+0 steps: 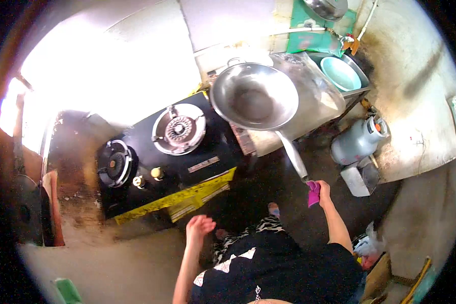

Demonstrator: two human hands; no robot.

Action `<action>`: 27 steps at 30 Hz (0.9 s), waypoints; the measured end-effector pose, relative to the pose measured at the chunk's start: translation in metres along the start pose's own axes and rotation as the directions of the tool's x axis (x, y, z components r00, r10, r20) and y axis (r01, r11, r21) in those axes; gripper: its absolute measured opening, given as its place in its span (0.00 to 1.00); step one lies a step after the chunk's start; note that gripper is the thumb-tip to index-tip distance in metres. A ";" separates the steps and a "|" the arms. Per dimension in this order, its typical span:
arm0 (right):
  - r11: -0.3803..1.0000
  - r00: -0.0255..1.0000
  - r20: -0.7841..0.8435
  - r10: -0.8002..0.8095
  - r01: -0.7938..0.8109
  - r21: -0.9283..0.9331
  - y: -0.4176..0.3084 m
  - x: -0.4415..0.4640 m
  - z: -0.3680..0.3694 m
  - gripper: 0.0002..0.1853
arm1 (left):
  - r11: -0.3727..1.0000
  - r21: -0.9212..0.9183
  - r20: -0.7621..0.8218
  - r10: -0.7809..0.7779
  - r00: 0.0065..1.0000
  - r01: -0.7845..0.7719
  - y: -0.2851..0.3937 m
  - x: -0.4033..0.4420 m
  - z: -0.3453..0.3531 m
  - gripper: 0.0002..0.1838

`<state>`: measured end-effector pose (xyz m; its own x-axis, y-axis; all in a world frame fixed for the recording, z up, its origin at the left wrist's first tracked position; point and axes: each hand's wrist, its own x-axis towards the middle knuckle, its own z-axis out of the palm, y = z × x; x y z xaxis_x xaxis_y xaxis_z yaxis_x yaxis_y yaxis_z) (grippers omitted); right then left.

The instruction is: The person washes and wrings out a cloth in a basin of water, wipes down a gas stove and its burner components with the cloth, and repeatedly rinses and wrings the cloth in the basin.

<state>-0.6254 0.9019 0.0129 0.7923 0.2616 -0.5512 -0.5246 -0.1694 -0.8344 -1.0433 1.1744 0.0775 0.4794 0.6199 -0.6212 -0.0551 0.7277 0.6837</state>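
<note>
My right hand (324,193) is closed on a purple cloth (314,194), right at the end of a wok's long handle. Whether the fingers also press on the handle cannot be made out. The wide steel wok (253,96) looks bare inside and sits between the stove and the side table, its handle slanting down towards me. Over the floor in front of the stove, my left hand (200,226) hangs with loosely bent fingers and nothing in it.
A black gas stove (187,164) with two burners and yellow front edging stands at left. Beyond the wok, a light blue basin (341,74) rests in a sink beside the metal-topped table (314,83). A grey gas cylinder (357,142) stands on the floor at right, near a white box (357,180).
</note>
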 end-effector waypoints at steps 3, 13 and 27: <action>0.978 0.994 -0.023 0.109 -0.103 0.183 -0.035 0.032 -0.034 0.11 | 0.997 0.072 0.172 -0.016 0.985 0.004 0.009 0.034 0.121 0.14; 0.882 0.941 0.315 -0.127 -0.038 0.471 -0.156 0.060 -0.103 0.16 | 0.929 0.270 0.022 0.258 0.966 -0.254 0.022 0.098 0.313 0.15; 0.818 0.731 0.395 -0.556 0.566 0.102 -0.358 0.205 -0.122 0.23 | 0.450 0.495 -0.055 0.870 0.490 -0.743 0.083 0.127 0.374 0.08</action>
<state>-0.2369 0.9001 0.1981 0.7480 0.6608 0.0619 -0.0122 0.1070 -0.9942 -0.6598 1.2042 0.1985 0.1387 0.9529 0.2696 0.0525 -0.2790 0.9589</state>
